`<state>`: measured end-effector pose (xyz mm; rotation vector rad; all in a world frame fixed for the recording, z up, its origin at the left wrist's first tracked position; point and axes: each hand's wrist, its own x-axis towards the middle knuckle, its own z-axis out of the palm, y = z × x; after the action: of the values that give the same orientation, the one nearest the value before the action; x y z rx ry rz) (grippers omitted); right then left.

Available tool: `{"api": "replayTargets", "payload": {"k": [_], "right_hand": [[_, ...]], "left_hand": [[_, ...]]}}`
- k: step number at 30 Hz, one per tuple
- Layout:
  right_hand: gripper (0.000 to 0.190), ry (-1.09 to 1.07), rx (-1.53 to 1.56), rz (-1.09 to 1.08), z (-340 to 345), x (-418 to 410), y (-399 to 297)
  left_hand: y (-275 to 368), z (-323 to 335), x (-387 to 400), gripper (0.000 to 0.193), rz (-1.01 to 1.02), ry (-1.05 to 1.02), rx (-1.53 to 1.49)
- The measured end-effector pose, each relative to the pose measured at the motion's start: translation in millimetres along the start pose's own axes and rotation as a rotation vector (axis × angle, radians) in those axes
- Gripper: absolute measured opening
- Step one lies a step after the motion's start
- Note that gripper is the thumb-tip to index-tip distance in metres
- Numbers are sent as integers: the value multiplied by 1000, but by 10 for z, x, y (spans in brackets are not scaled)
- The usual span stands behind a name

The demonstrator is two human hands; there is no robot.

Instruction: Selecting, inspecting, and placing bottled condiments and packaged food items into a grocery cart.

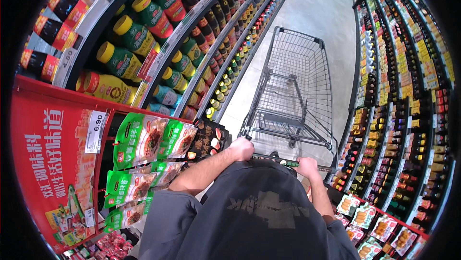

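A grey wire shopping cart (300, 58) stands in front of me, and nothing lies in the part of its basket that I can see. My left hand (242, 148) is closed around the left end of the cart's handlebar (286, 162). Farther right on the same bar, my right hand (307, 168) grips it with the fingers wrapped over. My dark shirt hides part of the bar between them. Just left of my left forearm hang green and white pouches (138, 139) on a display rack.
Shelves of bottles with yellow caps (124, 62) run along the left. A red display panel (54, 144) with price tags is at the near left. More stocked shelves (389, 116) line the right, with hanging packets (365, 216) near my right elbow. A pale floor aisle (324, 4) stretches ahead.
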<state>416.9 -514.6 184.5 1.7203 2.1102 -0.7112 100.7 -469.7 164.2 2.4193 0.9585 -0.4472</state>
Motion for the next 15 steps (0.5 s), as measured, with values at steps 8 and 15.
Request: {"api": "replayTargets", "payload": {"k": [8, 15], "right_hand": [[16, 659, 23, 20, 360, -40, 67], [17, 631, -35, 48, 354, -52, 333]], "left_hand": [[41, -113, 218, 19, 68, -18, 22], [107, -26, 505, 20, 112, 126, -43]]}}
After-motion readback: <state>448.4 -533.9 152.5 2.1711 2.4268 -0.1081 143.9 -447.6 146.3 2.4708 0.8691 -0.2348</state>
